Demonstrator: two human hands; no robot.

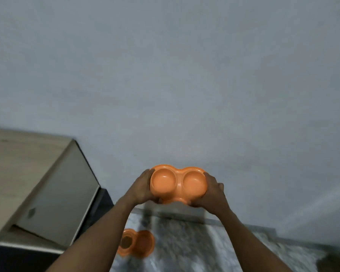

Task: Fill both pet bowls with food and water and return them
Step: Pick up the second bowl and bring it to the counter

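An orange double pet bowl is held up in front of the wall, its two round wells facing me and both looking empty. My left hand grips its left end and my right hand grips its right end. A second orange double pet bowl lies on the marbled floor below, between my forearms. Its left well holds something brown; I cannot tell what is in the right well.
A plain grey wall fills most of the view. A beige and white cabinet stands at the left on a dark base. The grey marbled floor runs along the wall's foot.
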